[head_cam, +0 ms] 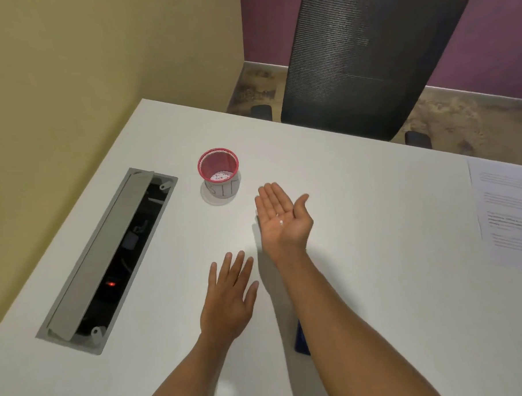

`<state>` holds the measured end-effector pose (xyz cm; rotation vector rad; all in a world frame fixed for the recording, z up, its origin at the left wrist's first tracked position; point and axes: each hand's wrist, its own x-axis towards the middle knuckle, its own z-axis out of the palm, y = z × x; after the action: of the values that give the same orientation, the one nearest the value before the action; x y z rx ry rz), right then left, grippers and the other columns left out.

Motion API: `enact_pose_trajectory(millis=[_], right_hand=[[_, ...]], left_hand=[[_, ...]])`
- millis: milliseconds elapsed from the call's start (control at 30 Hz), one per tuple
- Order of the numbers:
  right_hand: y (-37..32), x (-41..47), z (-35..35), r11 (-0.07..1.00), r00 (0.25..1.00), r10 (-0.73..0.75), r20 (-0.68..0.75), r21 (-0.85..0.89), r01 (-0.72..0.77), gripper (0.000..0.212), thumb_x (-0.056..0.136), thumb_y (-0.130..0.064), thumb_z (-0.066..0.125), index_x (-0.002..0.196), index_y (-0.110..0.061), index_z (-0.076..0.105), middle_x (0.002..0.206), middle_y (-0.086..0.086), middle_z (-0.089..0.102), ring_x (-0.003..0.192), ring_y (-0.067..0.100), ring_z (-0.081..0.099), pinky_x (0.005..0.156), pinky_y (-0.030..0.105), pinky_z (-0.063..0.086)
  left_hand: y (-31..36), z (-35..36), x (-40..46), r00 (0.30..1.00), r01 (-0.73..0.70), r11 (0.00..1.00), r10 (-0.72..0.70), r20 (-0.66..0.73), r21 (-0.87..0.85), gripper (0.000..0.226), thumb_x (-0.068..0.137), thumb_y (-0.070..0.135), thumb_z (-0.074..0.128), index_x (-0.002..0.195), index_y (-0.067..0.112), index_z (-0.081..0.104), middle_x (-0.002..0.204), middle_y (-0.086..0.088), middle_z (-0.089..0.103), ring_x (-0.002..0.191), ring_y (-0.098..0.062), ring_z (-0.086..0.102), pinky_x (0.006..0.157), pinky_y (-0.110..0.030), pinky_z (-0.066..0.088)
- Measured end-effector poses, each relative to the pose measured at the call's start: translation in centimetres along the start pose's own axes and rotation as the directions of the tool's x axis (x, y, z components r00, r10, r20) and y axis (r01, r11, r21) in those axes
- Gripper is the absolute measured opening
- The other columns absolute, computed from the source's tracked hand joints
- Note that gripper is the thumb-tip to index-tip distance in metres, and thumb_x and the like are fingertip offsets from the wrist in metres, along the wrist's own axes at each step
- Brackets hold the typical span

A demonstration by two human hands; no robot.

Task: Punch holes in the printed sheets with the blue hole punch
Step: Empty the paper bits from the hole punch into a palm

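I am looking down on a white desk [358, 193] and listing what is lying on it. My right hand [283, 217], at centre frame, is turning palm up with fingers spread and released, and it is cradling a few tiny white paper bits [280, 222] in the palm. My left hand [228, 301], below and left of it, is hovering palm down over the desk, fingers splayed and gripping nothing. A red mesh cup [219, 172] is standing upright above and left of the right hand, apart from it, with pale scraps showing at its bottom and a white band around its base. The printed sheets [509, 217] are lying flat at the right edge of the frame, well apart from both hands. A sliver of the blue hole punch [300, 339] is peeking out from under my right forearm, lower centre-right; most of it is hidden. An open cable tray [107, 258] is running diagonally along the left of the frame, its grey lid tilting up. A dark mesh office chair [364, 55] is standing beyond the far edge of the desk, upper right.
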<state>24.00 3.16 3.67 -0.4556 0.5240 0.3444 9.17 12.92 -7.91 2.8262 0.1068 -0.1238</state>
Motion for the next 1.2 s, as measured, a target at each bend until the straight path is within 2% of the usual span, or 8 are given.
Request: enact_pose_trajectory(millis=[233,433,633,767,833,933,1100,1200], right_hand=[[1.6,4.6,7.7,0.904,0.981,-0.127,0.147,-0.391,0.176,0.066,0.102,-0.052,0.026,0.140,-0.001,0.046,0.147,0.014,0.049,0.136,0.026,0.047,0.114,0.036,0.037],[3.6,7.0,10.5,0.601,0.952,-0.115,0.285,-0.743,0.295,0.064,0.101,-0.056,0.019,0.147,-0.017,0.041,0.154,0.003,0.042,0.142,0.021,0.036,0.119,0.043,0.027],[4.2,7.8,10.8,0.407,0.924,-0.040,0.380,-0.839,0.362,0.064,0.098,-0.058,0.019,0.155,-0.030,0.018,0.165,-0.006,0.012,0.151,0.015,0.009,0.123,0.044,0.011],[3.8,8.2,11.0,0.351,0.931,-0.031,0.365,-0.868,0.352,0.065,0.096,-0.063,0.018,0.154,-0.033,0.022,0.165,-0.008,0.004,0.151,0.011,0.000,0.121,0.045,0.006],[3.5,7.8,10.8,0.364,0.931,-0.055,0.361,-0.861,0.355,0.072,0.090,-0.069,0.019,0.152,-0.035,0.026,0.164,-0.010,0.012,0.151,0.012,0.008,0.120,0.040,0.013],[2.6,6.9,9.3,0.421,0.938,-0.094,0.335,-0.840,0.342,0.058,0.101,-0.055,0.018,0.153,-0.031,0.024,0.163,-0.007,0.020,0.149,0.014,0.019,0.108,0.026,0.021],[0.4,4.6,5.7,0.398,0.957,-0.120,0.266,-0.870,0.292,0.055,0.102,-0.054,0.015,0.151,-0.034,0.029,0.163,-0.007,0.019,0.149,0.023,0.020,0.119,0.046,0.016],[-1.5,2.8,2.4,0.396,0.966,-0.156,0.205,-0.883,0.251,0.055,0.100,-0.059,0.019,0.145,-0.036,0.040,0.159,-0.008,0.030,0.145,0.024,0.031,0.117,0.047,0.022]], left_hand=[[-0.3,0.3,0.1,1.000,-0.005,1.000,0.005,0.022,-0.005,0.056,0.102,0.045,0.028,0.152,0.024,0.023,0.160,0.005,0.019,0.150,-0.017,0.006,0.120,-0.050,0.011],[-0.5,0.5,0.2,0.999,0.005,1.000,-0.005,0.038,0.003,0.056,0.101,0.045,0.026,0.153,0.025,0.020,0.160,0.005,0.018,0.150,-0.018,0.006,0.120,-0.048,0.008],[-0.4,0.4,0.4,0.999,0.009,1.000,-0.008,0.039,-0.003,0.056,0.101,0.047,0.026,0.152,0.026,0.024,0.160,0.006,0.018,0.149,-0.019,0.009,0.118,-0.050,0.010],[-0.5,0.4,0.3,0.999,0.013,1.000,-0.013,0.038,-0.003,0.058,0.100,0.051,0.022,0.152,0.026,0.023,0.160,0.005,0.019,0.149,-0.019,0.010,0.117,-0.051,0.013],[-0.5,0.4,0.3,0.999,0.012,1.000,-0.011,0.036,-0.015,0.058,0.100,0.053,0.022,0.152,0.027,0.025,0.160,0.005,0.020,0.149,-0.019,0.010,0.117,-0.051,0.014],[-0.5,0.4,0.3,0.999,0.012,1.000,-0.011,0.039,-0.014,0.058,0.100,0.053,0.021,0.152,0.027,0.025,0.160,0.004,0.020,0.150,-0.019,0.009,0.117,-0.052,0.016],[-0.7,0.4,0.2,0.999,0.020,1.000,-0.020,0.033,0.012,0.058,0.100,0.053,0.019,0.153,0.028,0.018,0.161,0.004,0.013,0.150,-0.019,0.005,0.119,-0.050,0.011],[-0.7,0.1,0.3,0.999,0.006,1.000,-0.006,0.034,0.008,0.057,0.101,0.050,0.019,0.153,0.027,0.019,0.162,0.005,0.013,0.150,-0.017,0.002,0.120,-0.049,0.008]])
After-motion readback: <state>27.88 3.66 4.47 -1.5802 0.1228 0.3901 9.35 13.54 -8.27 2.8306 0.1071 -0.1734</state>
